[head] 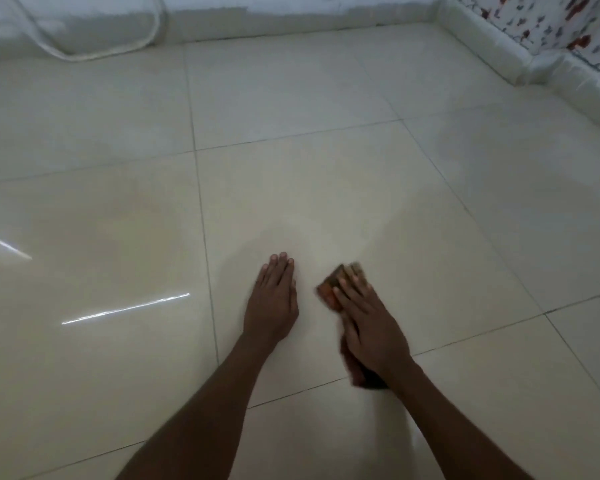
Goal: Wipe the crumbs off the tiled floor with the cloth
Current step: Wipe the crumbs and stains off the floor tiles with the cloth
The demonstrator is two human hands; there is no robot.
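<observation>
Far left of both hands, up by the wall: a pale hose (pixel 94 55) looping down onto the floor (pixel 291 188). Nearer, left of the left hand: two bright streaks of reflected light on the glossy cream tiles.

Left hand (pixel 274 299): flat on the floor, palm down, fingers straight and close together, pointing away from the body, holding nothing. Just left of its wrist, a grout line running toward the wall.

Just beside it, apart and not touching: right hand (pixel 368 317), also palm down, fingers stretched out and pressing on the cloth (pixel 340 280). Cloth trapped between palm and tile, its orange and brown end poking out past the fingertips, a darker part showing under the wrist (blurred, so fold and pattern cannot be told). Hands side by side on the same tile, a narrow strip of bare floor between them.

Ahead of the hands: a paler, dull patch on the tile. Crumbs too small or blurred to make out.

Far right of the right hand, at the top corner: a low tiled skirting (pixel 482 43) along the wall, and above it a white surface (pixel 568 19) spotted red and grey.
</observation>
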